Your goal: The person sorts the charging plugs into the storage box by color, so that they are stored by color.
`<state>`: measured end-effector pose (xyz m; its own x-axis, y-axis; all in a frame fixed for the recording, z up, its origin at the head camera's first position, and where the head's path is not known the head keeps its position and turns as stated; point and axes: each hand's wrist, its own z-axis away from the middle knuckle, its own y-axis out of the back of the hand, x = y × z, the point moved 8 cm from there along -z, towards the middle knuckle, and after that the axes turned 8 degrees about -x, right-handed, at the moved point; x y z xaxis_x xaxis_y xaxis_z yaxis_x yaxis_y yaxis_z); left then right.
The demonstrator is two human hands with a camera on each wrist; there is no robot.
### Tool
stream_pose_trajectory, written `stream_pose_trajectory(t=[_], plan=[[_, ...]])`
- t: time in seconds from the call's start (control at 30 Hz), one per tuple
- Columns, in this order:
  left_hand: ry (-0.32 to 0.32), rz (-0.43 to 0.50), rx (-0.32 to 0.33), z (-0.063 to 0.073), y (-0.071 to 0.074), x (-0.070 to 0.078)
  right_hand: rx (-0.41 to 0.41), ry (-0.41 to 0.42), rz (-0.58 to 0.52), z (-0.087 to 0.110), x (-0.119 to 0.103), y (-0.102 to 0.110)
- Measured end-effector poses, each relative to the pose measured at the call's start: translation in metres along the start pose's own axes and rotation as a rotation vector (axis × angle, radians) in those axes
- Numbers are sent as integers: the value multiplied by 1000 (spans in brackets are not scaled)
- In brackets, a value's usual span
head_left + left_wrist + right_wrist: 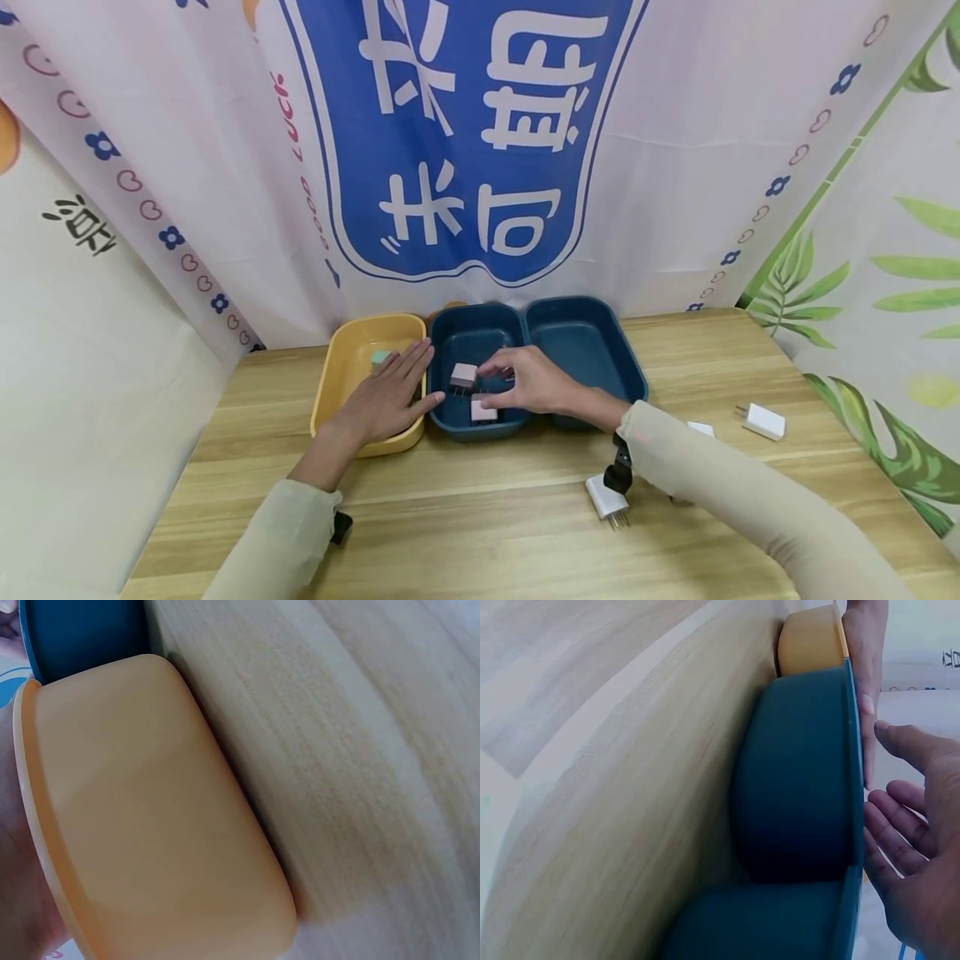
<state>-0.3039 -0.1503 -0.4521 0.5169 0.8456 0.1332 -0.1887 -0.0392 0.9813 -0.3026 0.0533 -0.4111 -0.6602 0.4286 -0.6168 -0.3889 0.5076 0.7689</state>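
My left hand [386, 398] lies flat over the yellow bin [330, 375], its fingers straight and reaching toward the neighbouring blue bin. A light green item [381, 357] shows beyond those fingers; the hand hides part of this bin. Above the middle dark blue bin [472, 321] hovers my right hand [536, 379], thumb and fingers apart; the right wrist view shows nothing between them. Two pale pink plug chargers lie inside: one charger [463, 375] farther back and another charger [483, 408] near the front wall, by the right thumb.
To the right, a second dark blue bin [577, 333] adjoins the middle one. White plug chargers lie on the wooden table [450, 533]: one [764, 422] at the far right, one [606, 498] below the right wrist. Another white item [701, 428] is partly behind the sleeve. A printed curtain hangs behind.
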Motion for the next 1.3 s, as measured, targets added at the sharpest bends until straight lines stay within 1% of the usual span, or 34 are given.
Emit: stream_pose_trajectory(t=[0.27, 0.57, 0.67, 0.97, 1.3], plan=[[-1, 8, -14, 0, 0, 0, -1, -31, 5, 19, -5, 14], [-4, 13, -3, -1, 0, -2, 5, -52, 14, 46, -10, 31], [-3, 13, -4, 0, -1, -3, 4, -53, 16, 56, -12, 36], [3, 14, -7, 0, -1, -3, -4, -32, 78, 82, -18, 50], [-1, 4, -2, 0, 0, -1, -38, -19, 135, 110, -17, 57]])
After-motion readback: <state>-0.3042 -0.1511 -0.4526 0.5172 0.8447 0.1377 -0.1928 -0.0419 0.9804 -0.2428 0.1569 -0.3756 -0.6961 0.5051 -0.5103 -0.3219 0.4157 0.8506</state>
